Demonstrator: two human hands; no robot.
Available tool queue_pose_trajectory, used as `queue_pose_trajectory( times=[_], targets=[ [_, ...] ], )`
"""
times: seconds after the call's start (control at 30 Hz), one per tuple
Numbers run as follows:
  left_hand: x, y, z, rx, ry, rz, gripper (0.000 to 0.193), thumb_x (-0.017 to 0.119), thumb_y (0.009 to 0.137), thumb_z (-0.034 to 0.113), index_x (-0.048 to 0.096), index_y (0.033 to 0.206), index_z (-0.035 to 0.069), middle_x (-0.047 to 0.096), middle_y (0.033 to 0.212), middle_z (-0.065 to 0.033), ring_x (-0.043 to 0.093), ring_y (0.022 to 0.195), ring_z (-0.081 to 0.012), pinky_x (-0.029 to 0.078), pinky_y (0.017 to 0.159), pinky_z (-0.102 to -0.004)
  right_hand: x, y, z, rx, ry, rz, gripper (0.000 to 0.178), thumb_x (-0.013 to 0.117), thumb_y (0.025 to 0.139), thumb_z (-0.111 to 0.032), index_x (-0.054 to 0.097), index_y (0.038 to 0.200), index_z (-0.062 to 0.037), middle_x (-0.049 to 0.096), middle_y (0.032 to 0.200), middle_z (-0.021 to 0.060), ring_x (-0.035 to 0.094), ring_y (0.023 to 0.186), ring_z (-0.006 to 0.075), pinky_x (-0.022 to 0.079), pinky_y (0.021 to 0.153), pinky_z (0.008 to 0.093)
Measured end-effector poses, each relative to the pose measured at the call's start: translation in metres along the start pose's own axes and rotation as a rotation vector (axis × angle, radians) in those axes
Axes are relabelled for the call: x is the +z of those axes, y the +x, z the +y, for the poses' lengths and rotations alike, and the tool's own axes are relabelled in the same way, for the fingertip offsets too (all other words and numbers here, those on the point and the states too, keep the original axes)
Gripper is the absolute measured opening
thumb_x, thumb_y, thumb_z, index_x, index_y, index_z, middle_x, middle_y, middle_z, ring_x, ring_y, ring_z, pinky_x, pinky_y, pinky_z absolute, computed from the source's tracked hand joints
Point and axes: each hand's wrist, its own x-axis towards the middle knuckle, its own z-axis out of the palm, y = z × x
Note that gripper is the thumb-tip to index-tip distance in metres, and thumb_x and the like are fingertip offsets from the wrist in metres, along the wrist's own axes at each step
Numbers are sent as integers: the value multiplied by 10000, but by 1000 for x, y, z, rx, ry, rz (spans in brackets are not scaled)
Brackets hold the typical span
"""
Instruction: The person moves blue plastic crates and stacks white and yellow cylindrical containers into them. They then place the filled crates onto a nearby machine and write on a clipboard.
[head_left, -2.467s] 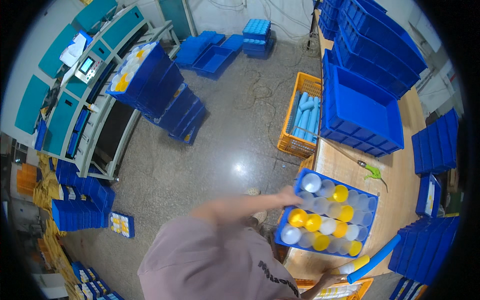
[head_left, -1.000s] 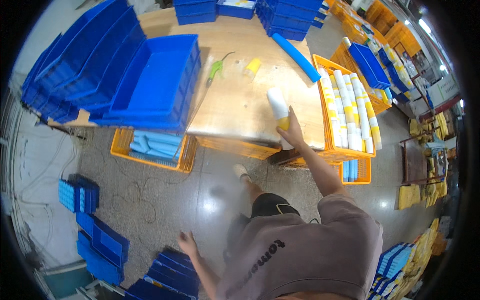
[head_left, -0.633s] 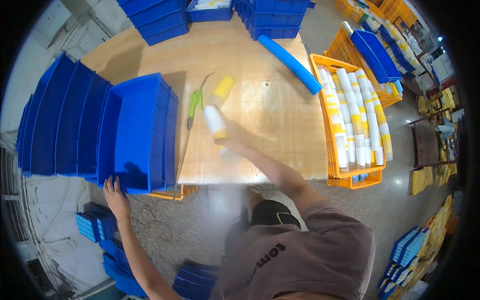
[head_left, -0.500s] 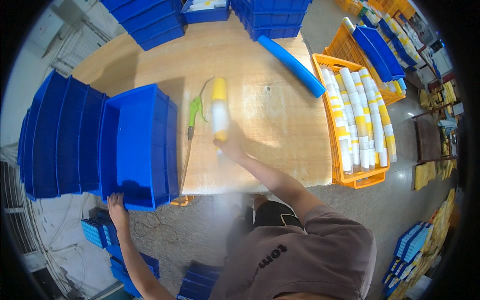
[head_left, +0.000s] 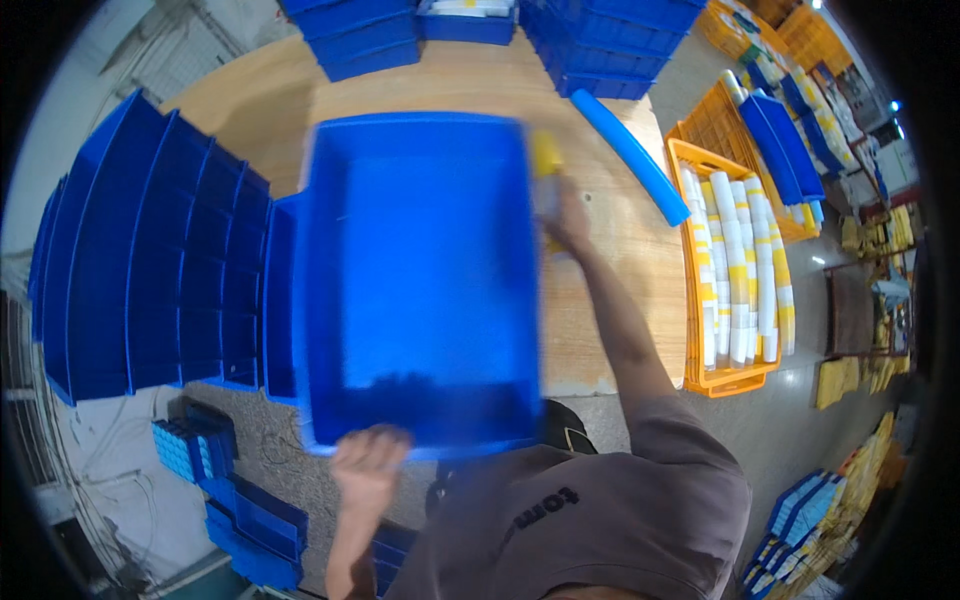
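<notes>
Blue crate (head_left: 430,260) in hand, we stand at a pale wooden table (head_left: 660,270), the container's open top facing us and its near end jutting past the table's front edge toward our body. Our left hand (head_left: 370,460) is curled closed over the near rim by the left corner, knuckles upward, with the crate in its grip. Our right hand (head_left: 568,225) is just beyond the crate's right wall, at a yellow-and-white cylinder (head_left: 545,155); blur softens the fingers, and we cannot tell how far they are open or whether they have hold of it. Unclear, too, is whether the crate touches the tabletop. To its left, partly covered by it, is a second blue container (head_left: 283,300), next to a tilted row of nested blue bins (head_left: 160,250). At right, a bright blue tube (head_left: 632,160) lies slantwise on the wood, its lower end near an orange basket (head_left: 738,380) filled with long white-and-yellow rolls (head_left: 735,280). Stacked blue boxes (head_left: 620,50) line the table's far side, beside a shallow tray (head_left: 467,28) of white items. On the floor at lower left, we see light-blue pieces (head_left: 178,455) near several blue trays (head_left: 255,560).
</notes>
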Motion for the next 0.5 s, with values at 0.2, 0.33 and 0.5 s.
queue_pose_trajectory(
  times=[0.2, 0.33, 0.5],
  targets=[
    [125, 60, 78, 84, -315, -204, 241, 643, 778, 238, 639, 987, 119, 622, 981, -53, 607, 881, -252, 487, 743, -371, -151, -75, 71, 191, -106, 74, 990, 728, 663, 0, 203, 1500, -56, 348, 1454, 227, 351, 1345, 382, 313, 1127, 410],
    [156, 92, 74, 61, -860, -150, 287, 658, 832, 271, 654, 1059, 95, 630, 993, -85, 587, 965, -291, 481, 840, -421, -216, -129, 44, 339, -148, 105, 963, 691, 702, 5, 174, 1512, -64, 315, 1471, 235, 348, 1346, 384, 315, 1125, 409],
    [229, 149, -6, -392, -94, 226, 498, 559, 898, 181, 442, 1320, -56, 524, 1145, -242, 530, 1041, -427, 452, 860, -489, -232, -176, -31, 315, 95, 38, 941, 678, 717, -10, 178, 1513, -42, 320, 1482, 231, 344, 1363, 341, 297, 1135, 411]
  ],
)
